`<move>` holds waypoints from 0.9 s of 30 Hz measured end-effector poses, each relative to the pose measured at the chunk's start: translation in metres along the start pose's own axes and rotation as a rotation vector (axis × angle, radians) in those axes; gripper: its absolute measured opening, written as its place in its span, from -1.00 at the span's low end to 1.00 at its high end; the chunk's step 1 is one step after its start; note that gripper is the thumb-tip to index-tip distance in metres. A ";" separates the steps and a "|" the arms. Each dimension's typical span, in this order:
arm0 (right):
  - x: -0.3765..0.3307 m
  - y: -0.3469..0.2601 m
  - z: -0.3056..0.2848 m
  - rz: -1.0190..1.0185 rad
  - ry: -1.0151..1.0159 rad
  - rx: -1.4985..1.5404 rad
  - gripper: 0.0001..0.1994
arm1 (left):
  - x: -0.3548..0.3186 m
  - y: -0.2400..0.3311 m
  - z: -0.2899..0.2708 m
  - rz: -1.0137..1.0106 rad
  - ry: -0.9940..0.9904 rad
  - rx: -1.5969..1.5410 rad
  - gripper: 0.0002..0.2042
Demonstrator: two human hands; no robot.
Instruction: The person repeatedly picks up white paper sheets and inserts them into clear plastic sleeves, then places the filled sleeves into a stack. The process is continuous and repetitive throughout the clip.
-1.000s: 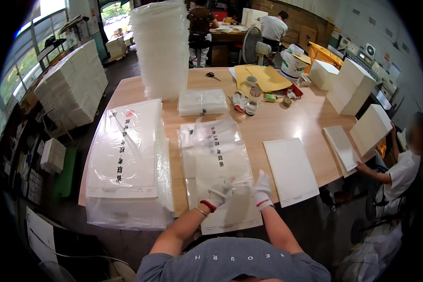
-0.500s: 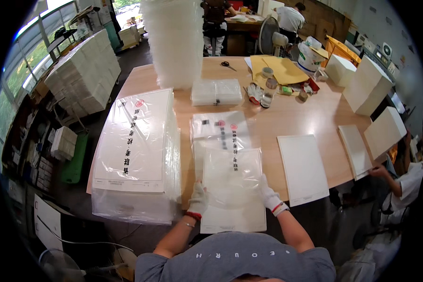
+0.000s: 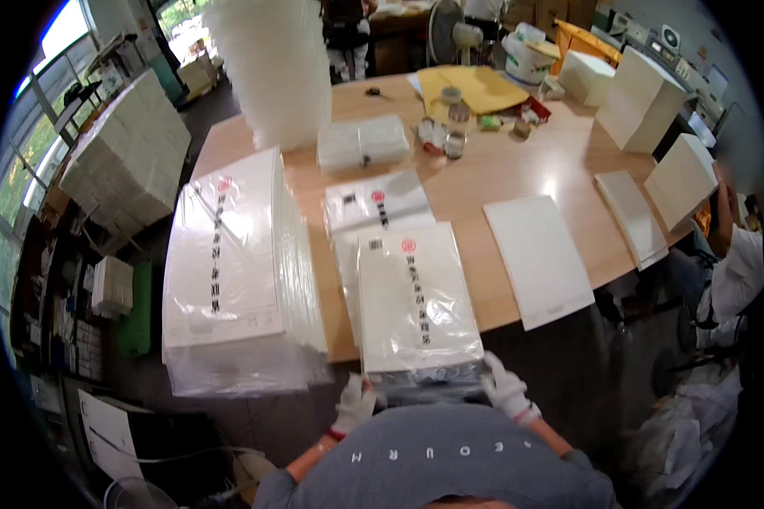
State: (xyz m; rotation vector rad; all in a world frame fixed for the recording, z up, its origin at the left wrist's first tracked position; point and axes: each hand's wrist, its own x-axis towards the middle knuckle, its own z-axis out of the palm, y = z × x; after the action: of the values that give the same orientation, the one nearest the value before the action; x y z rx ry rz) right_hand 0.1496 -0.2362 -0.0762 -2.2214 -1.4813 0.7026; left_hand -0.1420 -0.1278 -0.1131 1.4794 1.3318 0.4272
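Observation:
A stack of paper (image 3: 416, 297) lies at the table's near edge inside a clear plastic bag with dark print and a red round mark. The bag's loose end (image 3: 433, 383) hangs over the edge toward my body. My left hand (image 3: 354, 405), in a white glove with a red cuff, closes on that end's left corner. At its right corner my right hand (image 3: 507, 388), also gloved, grips the film. More printed bags (image 3: 378, 199) lie flat partly beneath the stack. To the left rises a tall pile of bagged paper stacks (image 3: 225, 254).
An unwrapped paper stack (image 3: 539, 259) lies to the right, with a thinner one (image 3: 632, 220) beyond it. A bundle of clear bags (image 3: 363, 142), a bottle (image 3: 457, 131), scissors (image 3: 373, 92) and yellow envelopes (image 3: 475, 89) sit farther back. A co-worker (image 3: 738, 263) sits at the right.
Both hands have come nearer my body, drawing the bag over the paper stack. The printed face now covers the stack. The whole view has shifted slightly.

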 end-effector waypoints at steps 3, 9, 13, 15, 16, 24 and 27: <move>-0.029 0.030 -0.006 -0.072 -0.238 0.275 -0.53 | -0.002 -0.011 0.007 0.205 -0.046 -0.116 -0.98; 0.041 0.027 0.056 0.324 -0.267 1.453 -0.68 | 0.011 0.114 -0.019 0.774 -0.045 0.138 -0.91; 0.061 -0.076 0.026 -0.360 0.106 0.786 -0.71 | -0.014 0.157 -0.072 0.961 0.131 0.049 -0.92; 0.080 -0.120 0.023 0.048 -0.181 1.499 -0.70 | -0.028 0.151 -0.099 1.138 0.467 0.009 -0.76; 0.088 -0.146 0.013 -0.209 -0.099 1.295 -0.68 | -0.036 0.152 -0.116 1.196 0.620 0.064 -0.74; 0.081 -0.283 0.023 -0.373 -1.071 1.203 -0.64 | 0.001 0.031 -0.273 0.869 1.058 -0.701 -0.82; 0.090 -0.267 0.073 -0.403 -0.936 1.411 -0.65 | -0.003 -0.011 -0.271 0.731 0.950 -0.884 -0.78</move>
State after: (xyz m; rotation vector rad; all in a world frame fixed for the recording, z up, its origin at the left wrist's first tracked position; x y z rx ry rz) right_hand -0.0622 -0.0508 -0.0024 -0.4871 -1.0003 1.9352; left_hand -0.3667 -0.0108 -0.0174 0.9168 0.9365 2.0802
